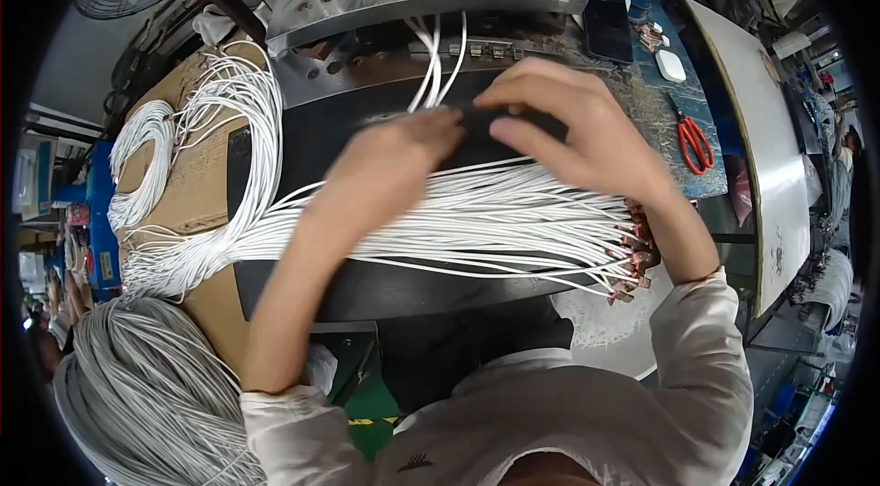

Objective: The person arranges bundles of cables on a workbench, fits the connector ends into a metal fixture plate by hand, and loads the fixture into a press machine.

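My left hand (390, 165) is blurred, its fingers curled where several white cables (427, 73) run down from the press and draw together. Those cables pass out of sight behind it. To its right my right hand (582, 124) hovers with thumb and fingers apart, nothing visible between them. Beneath both hands a wide bundle of white cables (458, 220) lies across a black board (367, 293). Small reddish-brown connectors (632, 257) cap the bundle's right ends. My left forearm crosses over the bundle and hides part of it.
The metal press (422, 5) stands at the far side. Coiled white cables (147, 165) lie on cardboard at left, above a big grey cable bundle (156, 394). Red-handled pliers (694, 142), a white case (670, 66) and a black phone (603, 14) lie at right.
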Demonstrator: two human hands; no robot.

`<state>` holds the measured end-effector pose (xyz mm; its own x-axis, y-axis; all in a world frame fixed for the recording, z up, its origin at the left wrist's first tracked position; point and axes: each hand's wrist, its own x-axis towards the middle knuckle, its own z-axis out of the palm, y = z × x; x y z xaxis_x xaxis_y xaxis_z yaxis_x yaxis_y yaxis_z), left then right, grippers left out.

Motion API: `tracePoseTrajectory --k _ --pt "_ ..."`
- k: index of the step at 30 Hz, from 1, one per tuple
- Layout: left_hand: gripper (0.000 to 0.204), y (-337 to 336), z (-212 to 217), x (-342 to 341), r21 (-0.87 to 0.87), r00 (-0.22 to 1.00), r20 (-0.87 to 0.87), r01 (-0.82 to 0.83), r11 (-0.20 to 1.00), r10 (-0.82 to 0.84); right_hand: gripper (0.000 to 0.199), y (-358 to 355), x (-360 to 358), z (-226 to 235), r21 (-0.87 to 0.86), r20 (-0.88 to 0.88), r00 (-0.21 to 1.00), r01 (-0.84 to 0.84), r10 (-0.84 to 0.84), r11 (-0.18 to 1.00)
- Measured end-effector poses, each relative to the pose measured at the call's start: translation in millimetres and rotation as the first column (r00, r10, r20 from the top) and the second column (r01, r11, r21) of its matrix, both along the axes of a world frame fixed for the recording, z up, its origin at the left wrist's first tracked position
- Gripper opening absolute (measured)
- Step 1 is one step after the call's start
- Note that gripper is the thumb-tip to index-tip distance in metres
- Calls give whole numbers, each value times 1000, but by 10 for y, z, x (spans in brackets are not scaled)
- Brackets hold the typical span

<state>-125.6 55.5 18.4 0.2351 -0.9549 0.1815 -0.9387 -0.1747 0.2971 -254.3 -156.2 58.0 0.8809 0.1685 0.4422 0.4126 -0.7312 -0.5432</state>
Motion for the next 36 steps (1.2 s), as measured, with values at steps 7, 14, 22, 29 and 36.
tracePoseTrajectory --k 7,14,22,29,36 --pt "21 328 300 211 -15 972 -34 -233 972 232 22 -307 -22 -321 93 -376 926 25 12 995" --pt "20 562 523 -218 157 993 -104 72 985 -56 24 -347 67 -401 168 -397 916 20 49 986" --pt "16 732 250 -89 -326 950 -112 -312 892 292 29 117 -129 84 93 -418 890 -156 181 983" --pt "11 487 89 -91 -331 999 27 -30 943 41 27 -627 -143 706 -55 -918 394 -29 -39 998" --pt "14 393 141 -65 -423 877 -480 -236 875 5 26 -505 50 119 -35 -483 845 -279 228 960"
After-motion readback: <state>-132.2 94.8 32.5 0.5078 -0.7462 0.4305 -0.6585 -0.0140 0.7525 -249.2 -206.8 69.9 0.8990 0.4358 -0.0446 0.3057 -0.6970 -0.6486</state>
